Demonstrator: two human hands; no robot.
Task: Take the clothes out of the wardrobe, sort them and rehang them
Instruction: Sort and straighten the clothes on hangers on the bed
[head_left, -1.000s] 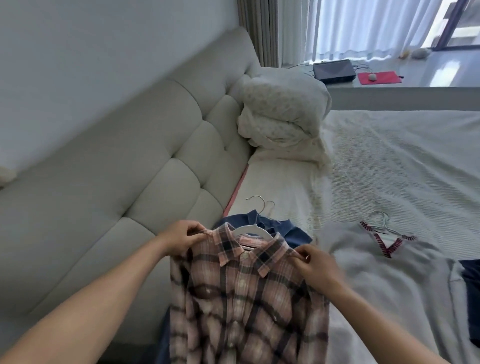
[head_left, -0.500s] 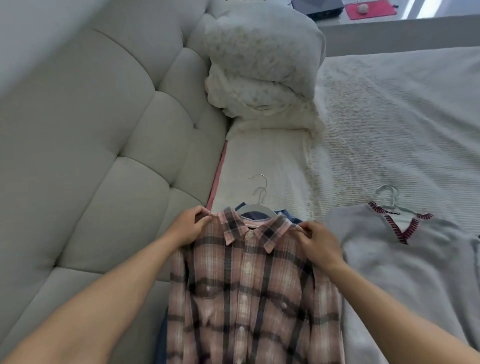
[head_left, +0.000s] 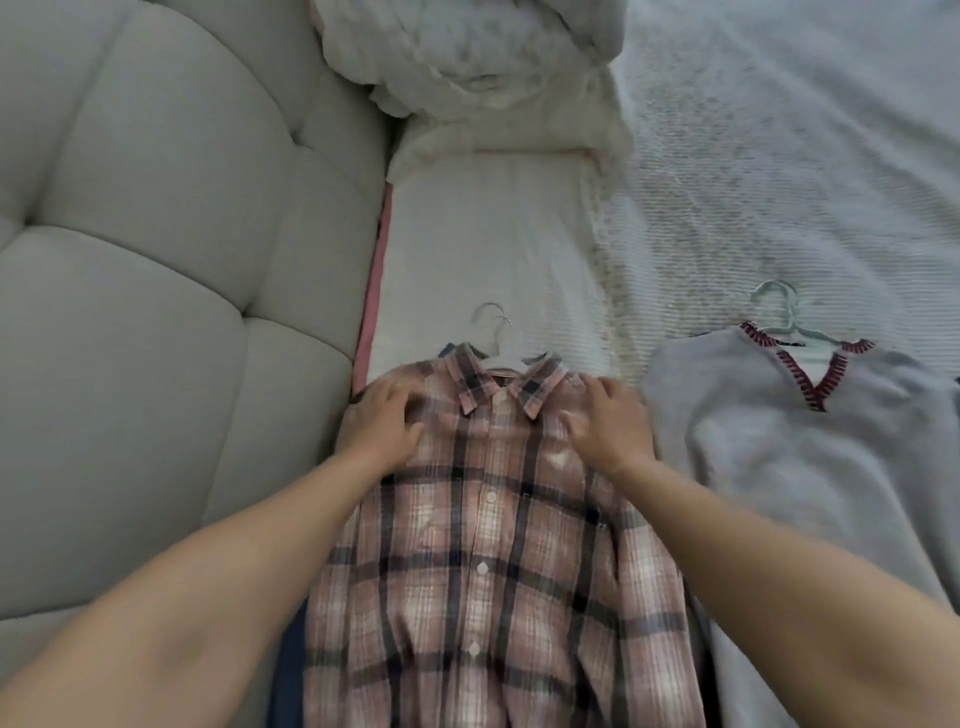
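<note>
Your plaid shirt (head_left: 493, 545) lies flat on the bed (head_left: 779, 182) in the lower middle of the frame, buttoned, collar toward the top, on a white hanger (head_left: 498, 353) whose hook pokes out above the collar. A dark blue garment (head_left: 291, 670) shows under its lower left edge and just above the collar's left side.

Your left hand (head_left: 382, 421) rests palm down on the shirt's left-of-frame shoulder, fingers straight and spread, thumb angled inward toward the placket. Your right hand (head_left: 605, 421) lies the same way on the opposite shoulder, fingers extended toward the collar, gripping nothing. Both forearms run in from the bottom corners and converge on the shoulders, bare to the frame's edge.

Just beside the shirt, at the right of the frame, a grey sweater (head_left: 810, 467) with a red-trimmed V neck lies flat on a pale green hanger (head_left: 779, 312). A padded headboard (head_left: 156, 260) fills the left of the frame, with a pink strip (head_left: 374, 280) showing where it meets the mattress. White pillows (head_left: 467, 67) are piled at the top centre.
</note>
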